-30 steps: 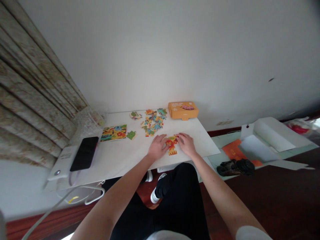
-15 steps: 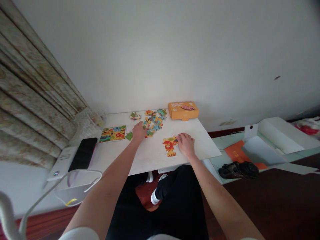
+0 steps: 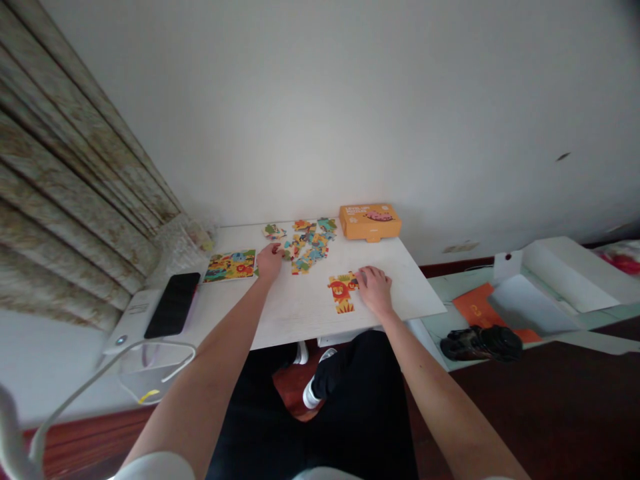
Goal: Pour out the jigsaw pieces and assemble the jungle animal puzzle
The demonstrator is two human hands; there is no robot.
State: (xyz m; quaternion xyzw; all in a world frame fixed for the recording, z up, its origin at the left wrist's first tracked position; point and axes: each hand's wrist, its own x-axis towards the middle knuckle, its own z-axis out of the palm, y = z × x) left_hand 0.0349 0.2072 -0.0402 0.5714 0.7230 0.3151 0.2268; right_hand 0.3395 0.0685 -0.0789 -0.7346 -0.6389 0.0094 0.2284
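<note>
My left hand (image 3: 269, 261) reaches out to the left of the loose pile of puzzle pieces (image 3: 306, 243). Its fingers are bent down over the spot where a green puzzle piece lay, and that piece is now almost hidden under it. My right hand (image 3: 374, 289) rests on the white table (image 3: 300, 313) with its fingers spread, its fingertips touching the right edge of a small joined block of pieces showing an orange lion (image 3: 342, 294).
A colourful puzzle picture card (image 3: 230, 265) lies left of my left hand. An orange box (image 3: 370, 221) stands at the table's back edge. A black phone (image 3: 173, 304) lies on a white device at the left. A black object (image 3: 480, 341) lies at the right.
My left hand left the lion block, reached to the loose pile, then shifted left onto the green piece. My right hand stayed by the lion block.
</note>
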